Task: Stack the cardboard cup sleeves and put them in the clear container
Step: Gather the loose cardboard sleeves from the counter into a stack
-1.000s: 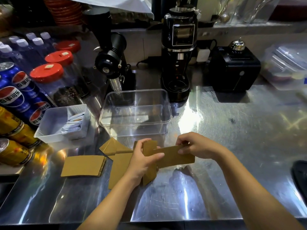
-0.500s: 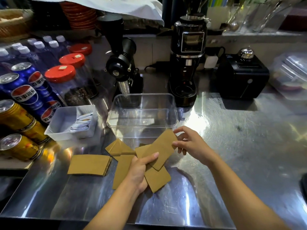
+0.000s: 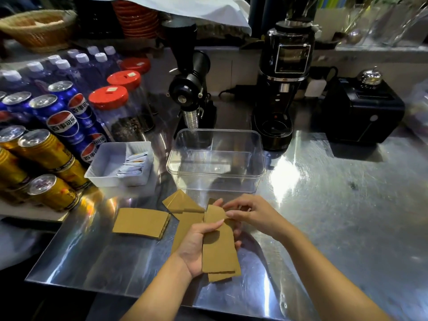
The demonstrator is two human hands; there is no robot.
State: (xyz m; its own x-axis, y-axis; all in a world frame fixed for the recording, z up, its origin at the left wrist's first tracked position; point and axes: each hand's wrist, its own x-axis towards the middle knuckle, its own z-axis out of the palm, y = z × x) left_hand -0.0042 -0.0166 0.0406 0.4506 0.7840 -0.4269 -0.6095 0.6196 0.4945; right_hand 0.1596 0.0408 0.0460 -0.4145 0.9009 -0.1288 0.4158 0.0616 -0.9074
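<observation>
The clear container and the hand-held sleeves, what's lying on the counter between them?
In the head view, loose cardboard sleeves lie between the clear container and the sleeves held in the left hand; otherwise bare steel counter.

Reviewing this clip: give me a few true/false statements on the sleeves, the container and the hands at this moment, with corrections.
1. The clear container already holds sleeves. False: it is empty.
2. The left hand holds a small stack of sleeves. True.
3. The right hand rests flat on the steel counter. False: its fingers touch the top end of the held stack.
4. A neat pile of sleeves lies on the counter left of the hands. True.
5. The white tray holds sleeves. False: it holds small packets.
</observation>
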